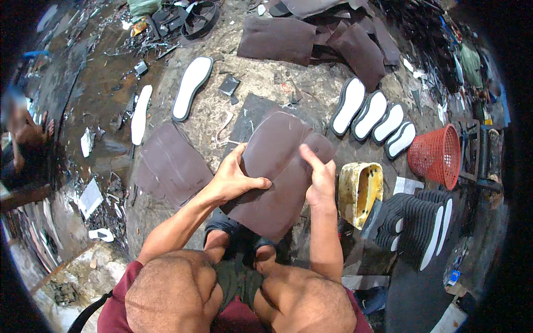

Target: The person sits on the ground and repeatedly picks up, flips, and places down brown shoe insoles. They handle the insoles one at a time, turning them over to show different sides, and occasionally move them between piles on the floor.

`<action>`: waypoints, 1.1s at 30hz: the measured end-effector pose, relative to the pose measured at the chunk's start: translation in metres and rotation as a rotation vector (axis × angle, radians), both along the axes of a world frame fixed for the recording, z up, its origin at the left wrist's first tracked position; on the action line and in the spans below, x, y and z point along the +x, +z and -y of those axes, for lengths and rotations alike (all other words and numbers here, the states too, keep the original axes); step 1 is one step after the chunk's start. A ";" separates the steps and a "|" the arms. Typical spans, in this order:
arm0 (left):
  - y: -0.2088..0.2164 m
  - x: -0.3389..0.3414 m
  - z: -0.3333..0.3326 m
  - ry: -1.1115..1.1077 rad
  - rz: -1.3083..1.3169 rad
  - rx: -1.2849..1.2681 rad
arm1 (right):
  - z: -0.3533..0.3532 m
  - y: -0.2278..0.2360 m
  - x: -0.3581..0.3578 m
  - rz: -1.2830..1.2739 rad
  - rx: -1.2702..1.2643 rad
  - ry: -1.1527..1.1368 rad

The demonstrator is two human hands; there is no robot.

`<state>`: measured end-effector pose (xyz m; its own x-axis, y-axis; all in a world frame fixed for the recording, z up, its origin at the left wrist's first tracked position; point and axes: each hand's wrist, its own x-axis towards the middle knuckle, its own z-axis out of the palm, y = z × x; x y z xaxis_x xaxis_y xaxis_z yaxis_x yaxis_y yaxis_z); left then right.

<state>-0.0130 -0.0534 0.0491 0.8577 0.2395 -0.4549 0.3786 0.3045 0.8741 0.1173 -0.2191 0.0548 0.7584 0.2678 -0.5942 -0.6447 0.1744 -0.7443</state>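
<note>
Both my hands grip a dark brown flat sheet (277, 161), seemingly rubber or leather, held up before my knees. My left hand (236, 177) is closed on its left edge, thumb lying across the top face. On the right edge, my right hand (320, 180) pinches it with the thumb on top and the fingers hidden beneath. A rounded corner of brown sheet shows beside the right thumb; whether it is a second piece I cannot tell. Another brown sheet (172, 164) lies on the floor to the left, and a dark grey slab (252, 114) lies behind the held one.
White-topped shoe soles (371, 115) lie in a row at right, near a red plastic basket (436, 156). A yellowed container (360, 191) and stacked black soles (419, 227) stand closer. Brown sheets (275, 40) are piled at the back. At far left a person's hand (41, 130) shows.
</note>
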 end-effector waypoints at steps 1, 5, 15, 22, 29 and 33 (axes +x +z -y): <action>-0.004 -0.001 -0.003 -0.016 -0.020 -0.043 | 0.001 -0.003 0.004 -0.078 0.016 -0.033; -0.007 -0.021 -0.016 -0.230 0.148 0.084 | 0.030 -0.014 0.030 0.037 0.029 0.407; -0.130 -0.165 -0.249 0.276 -0.592 1.328 | -0.039 0.062 0.112 0.218 0.683 -0.091; -0.126 -0.170 -0.198 0.171 -0.619 1.620 | -0.054 0.001 0.003 0.460 0.099 0.149; -0.012 -0.102 -0.065 -0.205 -0.248 0.881 | -0.054 -0.060 -0.110 0.291 0.023 0.763; -0.010 -0.080 -0.013 -0.138 0.076 0.421 | -0.056 -0.062 -0.109 0.339 0.046 0.694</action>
<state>-0.0926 -0.0399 0.0390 0.9220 0.2710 -0.2765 0.3202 -0.1326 0.9380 0.0086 -0.1634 -0.0069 0.5463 0.7673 -0.3357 -0.3555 -0.1505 -0.9225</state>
